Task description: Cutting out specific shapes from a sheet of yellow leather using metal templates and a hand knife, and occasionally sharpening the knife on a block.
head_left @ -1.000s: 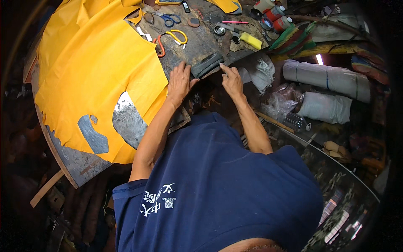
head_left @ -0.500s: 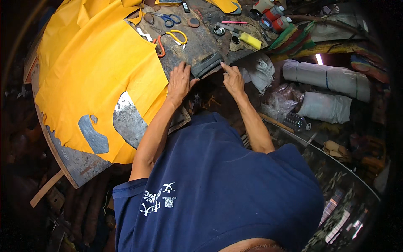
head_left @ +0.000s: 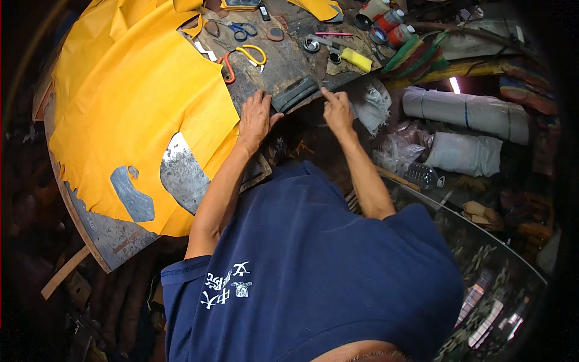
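In the upper middle of the frame, a dark, long block (head_left: 294, 95) lies aslant on the counter (head_left: 274, 71), along its near edge. The left hand (head_left: 255, 120) is just at the left end of this block. It rests with the palm turned down; its fingers are open and rather straight, and the thumb points toward the block's lower left corner. The right hand (head_left: 339, 114) is near the other end of the block. Its index finger is stretched to the upper left and the other fingers are bent inward; whether they grip some thin thing, I cannot tell.

On the left side of the frame, a large yellow sheet (head_left: 139, 102) covers much of the counter, and a grey surface shows through its holes. Between this sheet and the top centre lie scissors with blue handles (head_left: 243, 31) and, below them, scissors with one red and one yellow handle (head_left: 252, 55). To the right of these are a pink stick (head_left: 333, 34) and a small yellow block (head_left: 357, 60). At the upper right, red bottles (head_left: 389, 22) stand close together. Lower on that side lies a long, pale wrapped roll (head_left: 464, 113).
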`<control>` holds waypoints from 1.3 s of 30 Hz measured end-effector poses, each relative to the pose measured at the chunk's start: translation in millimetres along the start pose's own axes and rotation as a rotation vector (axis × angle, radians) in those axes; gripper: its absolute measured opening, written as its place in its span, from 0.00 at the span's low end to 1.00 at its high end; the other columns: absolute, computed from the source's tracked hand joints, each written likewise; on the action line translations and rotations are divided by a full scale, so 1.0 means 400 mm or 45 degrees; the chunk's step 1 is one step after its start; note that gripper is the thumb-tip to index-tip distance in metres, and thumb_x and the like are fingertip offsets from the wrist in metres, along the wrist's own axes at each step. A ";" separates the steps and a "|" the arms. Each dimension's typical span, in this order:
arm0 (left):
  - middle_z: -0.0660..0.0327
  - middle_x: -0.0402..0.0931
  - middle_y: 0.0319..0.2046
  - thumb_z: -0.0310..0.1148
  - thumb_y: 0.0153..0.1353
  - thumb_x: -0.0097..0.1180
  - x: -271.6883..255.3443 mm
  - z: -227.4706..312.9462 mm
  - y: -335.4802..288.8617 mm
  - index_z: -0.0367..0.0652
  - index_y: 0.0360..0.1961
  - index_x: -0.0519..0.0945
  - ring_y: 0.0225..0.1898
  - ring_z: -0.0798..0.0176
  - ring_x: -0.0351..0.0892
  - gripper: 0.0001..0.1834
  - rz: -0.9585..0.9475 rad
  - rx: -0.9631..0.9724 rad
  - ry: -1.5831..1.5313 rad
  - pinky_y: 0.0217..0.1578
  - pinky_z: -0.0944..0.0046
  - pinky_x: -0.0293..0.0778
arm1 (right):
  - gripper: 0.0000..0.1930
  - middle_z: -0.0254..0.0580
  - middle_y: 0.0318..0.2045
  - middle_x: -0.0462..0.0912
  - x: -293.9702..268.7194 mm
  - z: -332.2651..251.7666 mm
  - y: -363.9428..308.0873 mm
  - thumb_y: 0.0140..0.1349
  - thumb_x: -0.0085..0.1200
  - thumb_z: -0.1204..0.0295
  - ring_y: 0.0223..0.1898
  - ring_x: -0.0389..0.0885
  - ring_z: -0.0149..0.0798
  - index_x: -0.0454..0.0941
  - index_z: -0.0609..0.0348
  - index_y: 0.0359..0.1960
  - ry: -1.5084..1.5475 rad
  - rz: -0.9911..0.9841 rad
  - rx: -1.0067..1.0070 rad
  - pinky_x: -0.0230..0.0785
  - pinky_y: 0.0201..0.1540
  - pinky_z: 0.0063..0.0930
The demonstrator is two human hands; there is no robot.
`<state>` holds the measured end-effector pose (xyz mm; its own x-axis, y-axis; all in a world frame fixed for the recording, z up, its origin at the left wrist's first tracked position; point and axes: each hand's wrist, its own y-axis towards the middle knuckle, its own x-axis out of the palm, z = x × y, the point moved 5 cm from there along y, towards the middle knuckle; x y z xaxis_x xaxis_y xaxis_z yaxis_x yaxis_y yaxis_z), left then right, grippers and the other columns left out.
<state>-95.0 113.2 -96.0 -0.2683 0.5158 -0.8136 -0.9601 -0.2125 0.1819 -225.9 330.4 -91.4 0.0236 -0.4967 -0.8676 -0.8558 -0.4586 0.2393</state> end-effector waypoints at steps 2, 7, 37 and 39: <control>0.47 0.70 0.59 0.44 0.56 0.68 -0.004 0.000 0.017 0.36 0.56 0.76 0.54 0.42 0.72 0.31 0.052 0.016 0.018 0.54 0.49 0.70 | 0.20 0.47 0.39 0.75 -0.005 0.027 0.008 0.61 0.57 0.76 0.39 0.78 0.52 0.83 0.47 0.56 0.018 -0.056 0.084 0.72 0.41 0.45; 0.47 0.70 0.59 0.44 0.56 0.69 0.002 0.001 0.015 0.36 0.57 0.76 0.56 0.41 0.71 0.32 0.017 -0.007 0.008 0.55 0.48 0.70 | 0.25 0.37 0.33 0.79 0.036 -0.012 -0.055 0.63 0.60 0.74 0.33 0.77 0.35 0.77 0.49 0.64 0.666 -0.289 0.288 0.73 0.36 0.33; 0.47 0.69 0.60 0.44 0.56 0.69 0.005 -0.009 0.016 0.36 0.57 0.76 0.55 0.41 0.71 0.32 -0.078 -0.068 -0.009 0.55 0.48 0.70 | 0.18 0.54 0.51 0.86 0.098 -0.102 -0.084 0.69 0.55 0.69 0.53 0.85 0.40 0.80 0.62 0.57 0.733 -0.309 0.271 0.73 0.55 0.30; 0.47 0.70 0.60 0.44 0.56 0.69 0.005 -0.006 0.022 0.36 0.57 0.76 0.55 0.41 0.71 0.32 -0.043 -0.044 -0.008 0.55 0.49 0.69 | 0.17 0.54 0.50 0.86 0.078 -0.061 -0.049 0.69 0.55 0.70 0.53 0.85 0.40 0.80 0.62 0.57 0.745 -0.287 0.547 0.73 0.55 0.30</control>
<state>-103.8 110.2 -97.3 -0.2365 0.5280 -0.8157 -0.9653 -0.2231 0.1354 -195.9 306.0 -112.4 0.3894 -0.7897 -0.4740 -0.9210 -0.3274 -0.2112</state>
